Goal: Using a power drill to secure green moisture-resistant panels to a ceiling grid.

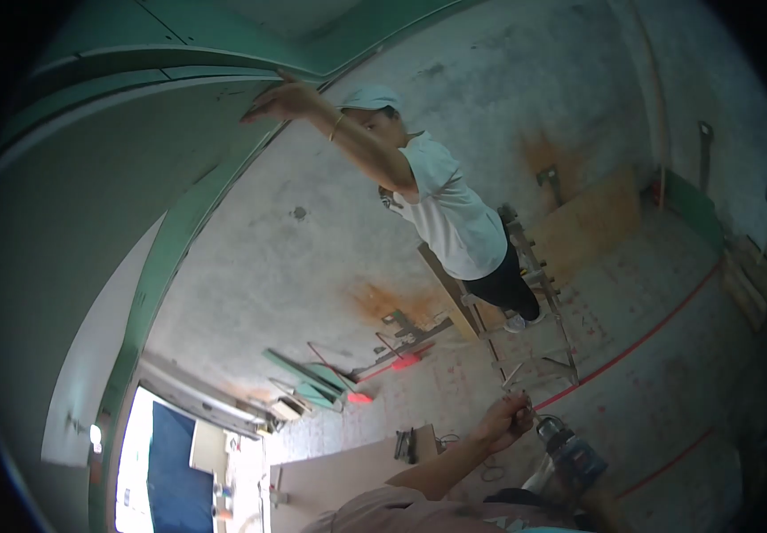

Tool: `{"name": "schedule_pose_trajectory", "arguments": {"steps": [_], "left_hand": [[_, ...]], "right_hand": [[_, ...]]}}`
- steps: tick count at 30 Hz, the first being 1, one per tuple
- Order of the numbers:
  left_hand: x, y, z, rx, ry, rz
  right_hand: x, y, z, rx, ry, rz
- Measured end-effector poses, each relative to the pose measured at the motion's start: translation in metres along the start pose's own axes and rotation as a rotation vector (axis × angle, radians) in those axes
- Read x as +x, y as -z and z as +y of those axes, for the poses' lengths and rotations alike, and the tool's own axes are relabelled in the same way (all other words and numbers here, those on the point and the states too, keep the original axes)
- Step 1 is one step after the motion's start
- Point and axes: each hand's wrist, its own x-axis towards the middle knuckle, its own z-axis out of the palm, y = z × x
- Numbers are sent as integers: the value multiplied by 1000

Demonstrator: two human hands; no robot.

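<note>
My left hand (503,425) is raised at the lower middle, its fingers pinched together at the front end of a power drill (574,455). Whatever sits between those fingertips is too small to make out. The drill has a dark blue body and a metal chuck that points up toward my left fingers. Below the drill, my right hand (572,494) grips it; most of that hand is dark and partly hidden behind the tool.
A person (455,209) in a white shirt and cap stands on a ladder (539,311), one arm raised to the green-edged ceiling panel (148,169). A board (339,475) lies at lower left with black tools (406,446) on it. Green offcuts (312,382) rest by the wall.
</note>
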Motion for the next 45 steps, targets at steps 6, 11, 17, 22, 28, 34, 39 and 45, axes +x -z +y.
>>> {"name": "schedule_pose_trajectory", "arguments": {"steps": [6,11,17,22,28,34,39,45], "left_hand": [[-33,8,46,205,-153,207],[-11,-16,19,147,3,241],[42,-77,-35,461,56,128],[68,-121,-58,382,97,-19],[56,-127,-8,331,-75,-25],[-28,-64,131,-132,-111,39],[-115,-50,279,-62,-535,122],[-269,-128,381,266,-1524,224]], "right_hand": [[50,-31,-48,214,-89,58],[20,-6,-44,238,-232,72],[-55,16,21,299,-418,263],[-70,29,35,835,-623,631],[-22,50,30,30,-232,276],[125,58,11,-96,-58,304],[300,76,-57,548,645,708],[345,151,-295,441,1096,1096]]}}
